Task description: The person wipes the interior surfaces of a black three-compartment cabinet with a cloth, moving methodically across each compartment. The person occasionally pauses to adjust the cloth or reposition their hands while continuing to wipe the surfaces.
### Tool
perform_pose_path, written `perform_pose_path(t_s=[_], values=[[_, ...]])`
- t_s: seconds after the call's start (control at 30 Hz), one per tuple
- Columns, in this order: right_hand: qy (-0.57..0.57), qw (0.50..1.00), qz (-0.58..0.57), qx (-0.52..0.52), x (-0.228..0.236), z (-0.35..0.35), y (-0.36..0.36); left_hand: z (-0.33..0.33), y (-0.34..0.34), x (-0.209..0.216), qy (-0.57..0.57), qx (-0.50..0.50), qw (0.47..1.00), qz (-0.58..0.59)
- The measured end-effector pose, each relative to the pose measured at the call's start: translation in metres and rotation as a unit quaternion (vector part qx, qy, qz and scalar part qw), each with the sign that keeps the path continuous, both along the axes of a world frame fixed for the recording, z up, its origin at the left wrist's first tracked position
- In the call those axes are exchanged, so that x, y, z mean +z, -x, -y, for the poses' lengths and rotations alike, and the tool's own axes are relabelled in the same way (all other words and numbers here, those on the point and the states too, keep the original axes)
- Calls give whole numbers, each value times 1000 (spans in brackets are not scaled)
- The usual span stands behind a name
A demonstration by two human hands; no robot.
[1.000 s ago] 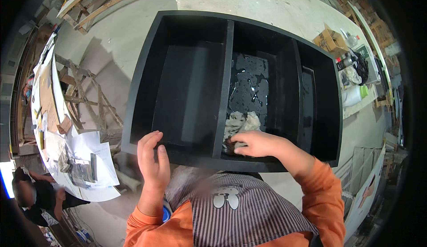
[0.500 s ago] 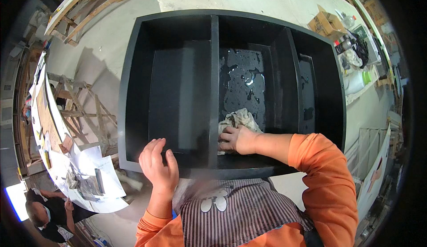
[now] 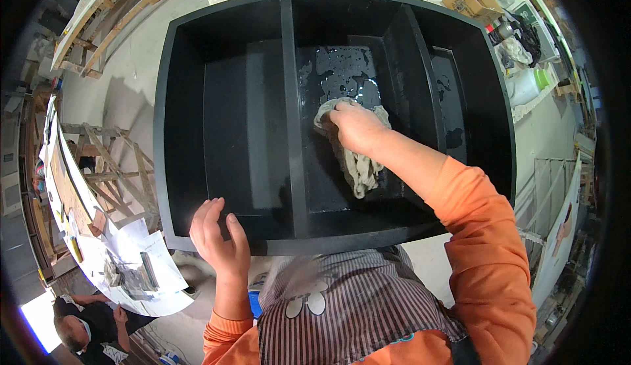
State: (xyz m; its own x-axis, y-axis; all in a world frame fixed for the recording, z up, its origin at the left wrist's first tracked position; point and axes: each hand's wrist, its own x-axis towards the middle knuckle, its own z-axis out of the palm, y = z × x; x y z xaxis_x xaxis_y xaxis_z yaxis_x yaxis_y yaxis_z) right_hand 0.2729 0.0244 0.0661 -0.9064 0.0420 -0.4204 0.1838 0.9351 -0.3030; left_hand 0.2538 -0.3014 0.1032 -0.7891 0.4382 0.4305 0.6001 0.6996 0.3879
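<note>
In front of me lies a black box frame (image 3: 294, 121) with three compartments split by two dividers. My right hand (image 3: 358, 127) is closed on a crumpled off-white rag (image 3: 360, 171) inside the middle compartment, and the rag's loose end trails toward me. Beyond the rag, puddles and droplets of water (image 3: 342, 69) shine on the compartment floor. My left hand (image 3: 222, 237) rests at the near rim of the left compartment, fingers stretched out and holding nothing. Wet patches also show in the narrow right compartment (image 3: 449, 95).
At the far right a cardboard box (image 3: 472, 0), a white jug with a green cap (image 3: 528, 85) and other clutter stand on a bench. Papers cover a table (image 3: 148, 269) at left, above wooden trestles (image 3: 112, 168). Another person (image 3: 89, 322) is at the lower left.
My right hand has pushed the rag away from me, from the near end toward the middle compartment's centre, and the rag has stretched out. Less water shows there. My left hand stays at the rim.
</note>
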Motion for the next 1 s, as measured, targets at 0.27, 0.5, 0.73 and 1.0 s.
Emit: perform_pose_path(t_s=[0.27,0.5,0.73,1.0], values=[[-21,997,-29,61,-14,56,-39,-3,-1,1,4,11,1000,8],[90,988,92,-88,3,-9,21,-4,1,5,27,-7,1000,-1],[107,962,-226,-107,6,-78,102,-3,2,11,35,-47,998,2],[-73,904,-274,-319,-49,-67,104,-3,-1,13,58,-14,997,53]])
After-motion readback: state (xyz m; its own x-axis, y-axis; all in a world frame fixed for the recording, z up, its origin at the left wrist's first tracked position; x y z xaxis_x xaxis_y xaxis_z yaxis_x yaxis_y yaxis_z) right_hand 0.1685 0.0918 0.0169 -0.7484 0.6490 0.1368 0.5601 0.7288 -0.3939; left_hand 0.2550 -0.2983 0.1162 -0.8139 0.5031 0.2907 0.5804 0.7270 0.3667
